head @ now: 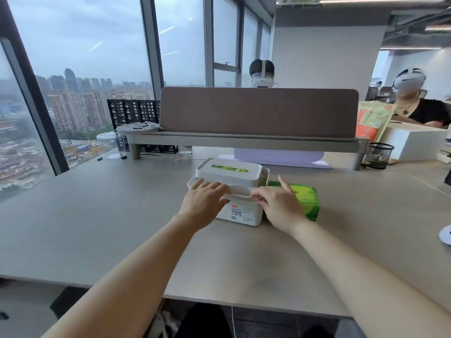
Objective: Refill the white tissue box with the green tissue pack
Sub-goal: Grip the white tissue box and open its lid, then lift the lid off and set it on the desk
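A white tissue box point(240, 213) with a printed label stands at the middle of the grey desk point(122, 215). Its white lid point(240, 190) lies on top, slightly askew. My left hand point(207, 198) covers the lid's left end with the fingers curled over it. My right hand point(275, 203) pinches the lid's right end, index finger sticking up. The green tissue pack point(306, 198) lies on the desk right beside the box, partly behind my right hand. Just behind stands a second white tissue box point(229, 176) with green showing through its slot.
A raised shelf point(244, 140) and a brown divider panel point(258, 111) run across the back. A black mesh cup point(377, 156), an orange bag point(371, 120) and a white block point(415, 140) stand at the right; black crates point(133, 113) at the left. Two people sit beyond.
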Available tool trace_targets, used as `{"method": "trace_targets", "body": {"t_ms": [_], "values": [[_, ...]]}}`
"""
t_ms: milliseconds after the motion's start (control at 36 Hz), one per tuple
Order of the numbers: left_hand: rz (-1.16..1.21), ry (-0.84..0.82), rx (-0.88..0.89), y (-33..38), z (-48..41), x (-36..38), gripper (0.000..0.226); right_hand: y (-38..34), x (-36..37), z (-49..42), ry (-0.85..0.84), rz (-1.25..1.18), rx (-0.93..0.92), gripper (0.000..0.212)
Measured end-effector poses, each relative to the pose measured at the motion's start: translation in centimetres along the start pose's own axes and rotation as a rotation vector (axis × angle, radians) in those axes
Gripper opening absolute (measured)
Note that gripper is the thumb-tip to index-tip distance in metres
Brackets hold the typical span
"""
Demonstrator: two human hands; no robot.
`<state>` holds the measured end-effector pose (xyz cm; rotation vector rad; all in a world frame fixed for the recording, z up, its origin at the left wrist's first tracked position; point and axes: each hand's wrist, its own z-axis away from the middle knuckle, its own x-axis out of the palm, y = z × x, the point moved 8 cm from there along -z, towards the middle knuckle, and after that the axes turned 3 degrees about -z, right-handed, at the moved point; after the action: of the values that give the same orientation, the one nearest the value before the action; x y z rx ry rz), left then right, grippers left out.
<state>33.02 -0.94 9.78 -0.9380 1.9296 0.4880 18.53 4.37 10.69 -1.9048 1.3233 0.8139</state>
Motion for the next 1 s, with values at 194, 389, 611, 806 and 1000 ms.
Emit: {"method": "trace_targets", "body": {"t_ms": [194,389,611,806,1000], "values": [[0.005,0.011,0.043,0.8,-0.8,-0.8,0.022,-1.3,-0.9,0.6,0.029,0.284,-0.117,0.029],[-0.019,0.099,0.133,1.1,-0.6,-1.5,0.015,-1.7,1.4,0.4,-0.130,0.435,-0.135,0.061],[-0.062,0.239,0.196,0.5,-0.2,-3.2,0.004,-1.6,2.3,0.1,-0.134,0.374,-0.130,0.064],[-0.139,0.362,0.077,-3.1,0.8,-6.1,0.004,-2.2,2.8,-1.2,-0.151,0.267,-0.095,0.079],[-0.219,0.260,-0.175,-9.3,2.8,-5.6,0.004,-3.3,5.4,-2.5,-0.245,0.228,-0.048,0.083]]}}
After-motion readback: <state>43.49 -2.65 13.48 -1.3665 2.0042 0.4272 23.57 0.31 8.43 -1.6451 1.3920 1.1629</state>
